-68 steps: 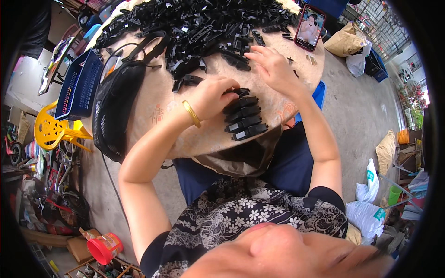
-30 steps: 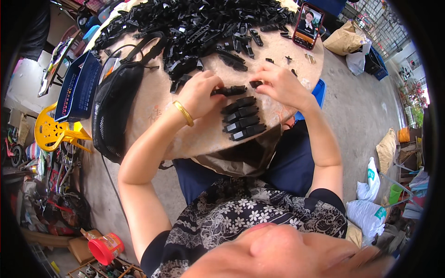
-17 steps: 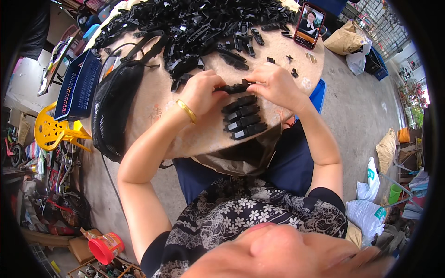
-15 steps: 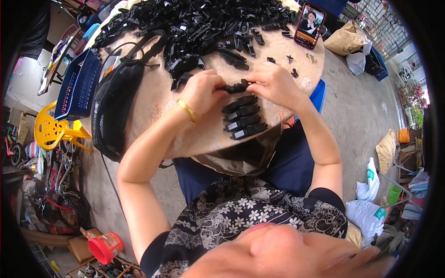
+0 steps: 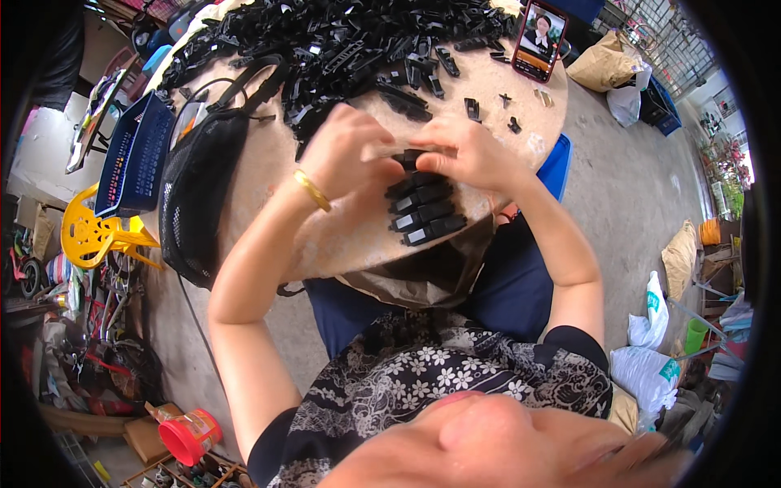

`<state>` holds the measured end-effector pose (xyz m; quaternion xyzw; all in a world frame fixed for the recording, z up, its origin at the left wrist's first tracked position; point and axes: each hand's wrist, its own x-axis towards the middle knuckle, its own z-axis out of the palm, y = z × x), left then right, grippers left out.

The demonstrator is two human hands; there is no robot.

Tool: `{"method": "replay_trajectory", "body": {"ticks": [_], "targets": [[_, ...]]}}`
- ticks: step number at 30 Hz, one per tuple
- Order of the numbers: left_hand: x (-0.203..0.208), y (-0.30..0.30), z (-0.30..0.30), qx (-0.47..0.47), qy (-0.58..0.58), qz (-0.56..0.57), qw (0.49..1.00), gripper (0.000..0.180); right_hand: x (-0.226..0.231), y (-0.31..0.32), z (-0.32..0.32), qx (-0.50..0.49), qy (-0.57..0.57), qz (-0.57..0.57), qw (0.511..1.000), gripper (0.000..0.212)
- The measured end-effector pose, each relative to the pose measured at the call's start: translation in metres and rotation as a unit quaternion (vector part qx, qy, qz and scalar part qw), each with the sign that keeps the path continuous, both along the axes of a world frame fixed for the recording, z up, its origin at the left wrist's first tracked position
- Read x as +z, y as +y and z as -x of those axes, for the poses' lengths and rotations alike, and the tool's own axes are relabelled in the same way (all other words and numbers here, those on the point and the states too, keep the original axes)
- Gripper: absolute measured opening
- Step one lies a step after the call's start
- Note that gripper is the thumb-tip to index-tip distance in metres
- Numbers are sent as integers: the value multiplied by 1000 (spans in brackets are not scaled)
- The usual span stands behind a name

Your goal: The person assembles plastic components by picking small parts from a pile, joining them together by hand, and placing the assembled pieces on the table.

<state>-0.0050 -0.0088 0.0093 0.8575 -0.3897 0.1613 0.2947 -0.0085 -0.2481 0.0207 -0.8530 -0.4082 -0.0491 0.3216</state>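
My left hand (image 5: pixel 351 154) and my right hand (image 5: pixel 465 153) meet over the round tan table (image 5: pixel 325 244), both gripping one small black plastic part (image 5: pixel 411 157) between their fingertips. A gold bangle (image 5: pixel 312 189) circles my left wrist. Just below the hands, a row of several assembled black parts (image 5: pixel 425 208) lies on the table near its front edge. A big heap of loose black plastic parts (image 5: pixel 325 41) covers the far half of the table.
A phone (image 5: pixel 543 29) with a lit screen stands at the table's far right. A black mesh bag (image 5: pixel 195 195) hangs over the left edge. A blue crate (image 5: pixel 134 154) and yellow stool (image 5: pixel 93 236) stand left; sacks (image 5: pixel 606 65) and bags (image 5: pixel 651 370) lie right.
My right hand came back from the pile toward my left hand, and both now pinch one black part together above the row. The row itself has not moved.
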Motion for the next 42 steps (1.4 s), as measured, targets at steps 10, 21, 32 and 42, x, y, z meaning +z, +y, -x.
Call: {"method": "replay_trajectory", "body": {"ticks": [10,21,32,42], "targets": [[-20,69,-47,196,88,-135,967,110,10,16,51,47,-63,139,987,74],[-29,1,-14,229,57,-87,968,85,38,-6,88,73,-36,209,975,77],[-20,-7,-9,98,-13,48,994,28,49,-18,103,129,-32,216,967,48],[3,-12,8,69,-114,95,987,23,36,-33,54,67,22,50,996,18]]}}
